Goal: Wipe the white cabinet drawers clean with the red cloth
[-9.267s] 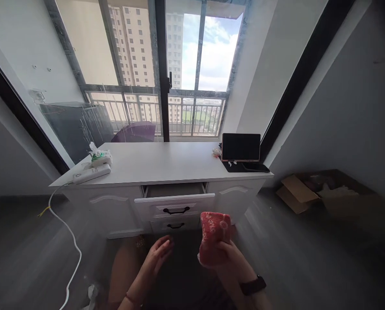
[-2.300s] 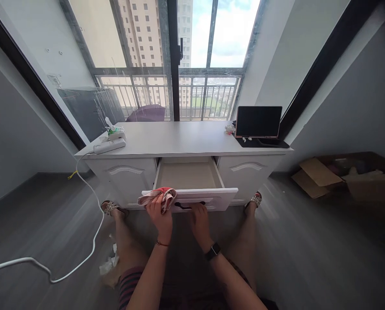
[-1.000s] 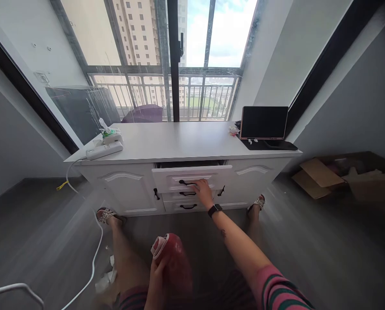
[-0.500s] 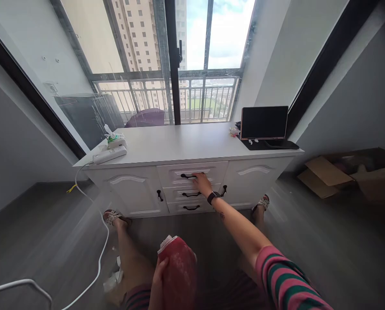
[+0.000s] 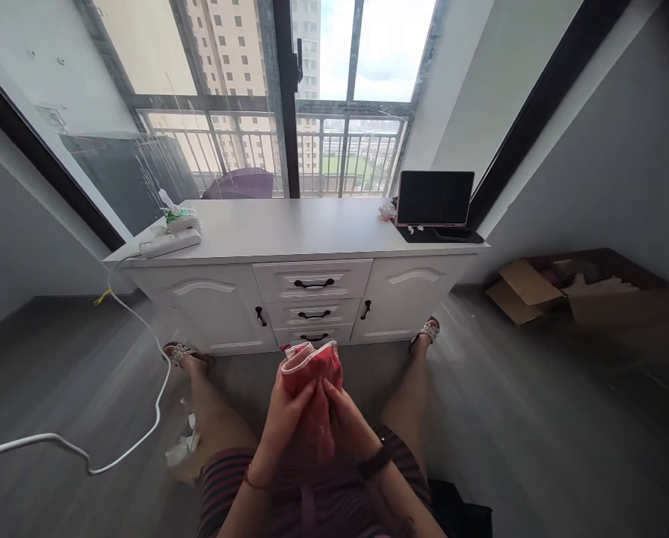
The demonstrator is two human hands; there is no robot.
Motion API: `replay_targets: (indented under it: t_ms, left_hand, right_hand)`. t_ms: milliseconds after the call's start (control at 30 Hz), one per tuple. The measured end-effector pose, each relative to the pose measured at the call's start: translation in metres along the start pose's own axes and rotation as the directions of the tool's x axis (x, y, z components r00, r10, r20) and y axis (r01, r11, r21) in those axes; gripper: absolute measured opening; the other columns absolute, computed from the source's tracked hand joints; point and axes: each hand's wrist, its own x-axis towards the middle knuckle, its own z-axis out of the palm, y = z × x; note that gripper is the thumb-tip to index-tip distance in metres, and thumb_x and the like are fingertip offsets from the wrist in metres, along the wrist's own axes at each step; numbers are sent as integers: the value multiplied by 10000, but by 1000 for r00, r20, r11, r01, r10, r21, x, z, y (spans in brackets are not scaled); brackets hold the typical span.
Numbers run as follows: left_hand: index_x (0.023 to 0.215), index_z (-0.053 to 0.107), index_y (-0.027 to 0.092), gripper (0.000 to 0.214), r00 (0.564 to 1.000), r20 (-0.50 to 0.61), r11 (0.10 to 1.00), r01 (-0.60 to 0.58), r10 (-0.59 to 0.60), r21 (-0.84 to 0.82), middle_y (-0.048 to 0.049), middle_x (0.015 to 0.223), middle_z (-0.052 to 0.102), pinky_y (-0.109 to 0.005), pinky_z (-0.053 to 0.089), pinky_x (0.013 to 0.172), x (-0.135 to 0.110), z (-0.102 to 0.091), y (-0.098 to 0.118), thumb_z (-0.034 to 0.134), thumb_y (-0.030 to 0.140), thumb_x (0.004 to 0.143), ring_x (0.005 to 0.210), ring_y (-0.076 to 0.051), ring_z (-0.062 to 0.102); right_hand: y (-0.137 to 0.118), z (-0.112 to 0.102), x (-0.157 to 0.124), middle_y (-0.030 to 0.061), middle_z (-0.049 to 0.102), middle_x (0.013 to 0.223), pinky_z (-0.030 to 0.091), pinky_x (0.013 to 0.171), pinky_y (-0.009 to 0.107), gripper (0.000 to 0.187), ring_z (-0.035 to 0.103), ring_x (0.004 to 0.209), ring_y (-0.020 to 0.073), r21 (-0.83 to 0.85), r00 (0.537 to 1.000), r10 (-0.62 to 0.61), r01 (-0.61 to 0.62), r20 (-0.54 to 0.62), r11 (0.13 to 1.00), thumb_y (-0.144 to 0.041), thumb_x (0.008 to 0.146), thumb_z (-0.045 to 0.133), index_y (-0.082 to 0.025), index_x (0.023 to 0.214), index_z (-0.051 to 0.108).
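Note:
A red cloth (image 5: 315, 370) with a pale edge is bunched up above my lap, and both hands grip it. My left hand (image 5: 285, 403) closes on its left side, thumb pressed on the front. From the right, my right hand (image 5: 342, 411) pinches it near the middle; a dark watch is on that wrist. Beyond the cloth stands a white cabinet (image 5: 188, 321) with three drawers in its middle and a door on either side. The top drawer handle (image 5: 314, 283) is black, and that drawer is closed. The cloth covers part of the lowest drawer.
On the cabinet top, a power strip (image 5: 170, 243) and a tissue pack (image 5: 182, 220) lie left; a dark-screened monitor (image 5: 435, 198) stands right. A white cable (image 5: 158, 411) runs over the floor at left. An open cardboard box (image 5: 620, 306) sits at right.
My right hand has left the top drawer handle and come back to the red cloth. My left hand has raised the cloth, now held in both hands. The view has shifted slightly.

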Motion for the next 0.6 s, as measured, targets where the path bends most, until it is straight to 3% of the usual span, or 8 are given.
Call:
replay_targets:
  t_ms: [67,100,200,300,400,500,600]
  left_hand:
    - [1207,618,204,538,981,-7,949,-188,196,255,-124,1404,465,-468,287,1127,-8,3,-2,752,321,699,1330,-305,407]
    - [1259,581,211,556,968,-21,907,-225,248,355,-125,1456,391,-468,253,1143,-12,3,-4,723,327,734,1375,-302,337]
    - [1323,515,197,574,962,-140,894,-157,234,419,-139,1440,370,-461,264,1136,-21,1,-10,661,365,794,1378,-297,324]
    - [1201,598,171,457,988,-141,973,-22,56,231,-122,1221,575,-409,406,1028,-24,0,-12,630,413,814,1188,-274,536]
    - [1010,672,155,362,991,-87,995,97,-97,1,-75,970,700,-325,500,847,-23,-2,-8,711,400,746,938,-232,644]
    - [915,695,160,332,980,-135,972,115,-144,-204,-34,884,724,-264,503,774,-21,-6,-1,787,348,656,836,-180,648]
    - [896,703,171,330,942,-151,885,216,-300,-412,-22,858,736,-258,516,735,-19,-10,6,801,304,610,795,-169,667]
  right_hand:
    - [-5,-1,-1,62,717,1042,516,919,427,458,670,990,250,26,998,-10,12,-64,1000,-480,721,743,-224,1091,658]
    - [-6,-2,-1,56,712,1066,508,935,418,466,663,1011,245,29,995,-22,25,-97,999,-453,707,762,-230,1101,654]
    - [-1,-2,1,55,713,1043,511,923,400,447,661,1001,242,-12,975,-77,76,-208,997,-405,678,790,-216,1061,659]
    - [9,0,3,54,714,940,529,848,382,389,671,908,234,-97,945,-131,106,-299,990,-403,674,792,-193,973,658]
    - [12,1,2,43,697,900,533,794,361,367,661,859,221,-180,924,-189,135,-332,974,-399,672,790,-192,932,634]
    - [5,0,0,39,679,937,533,776,345,371,643,870,212,-279,907,-281,195,-313,940,-410,715,748,-209,991,602]
    - [-4,-6,0,55,645,1075,515,850,356,437,616,974,215,-450,878,-388,237,-279,861,-426,800,658,-229,1169,532]
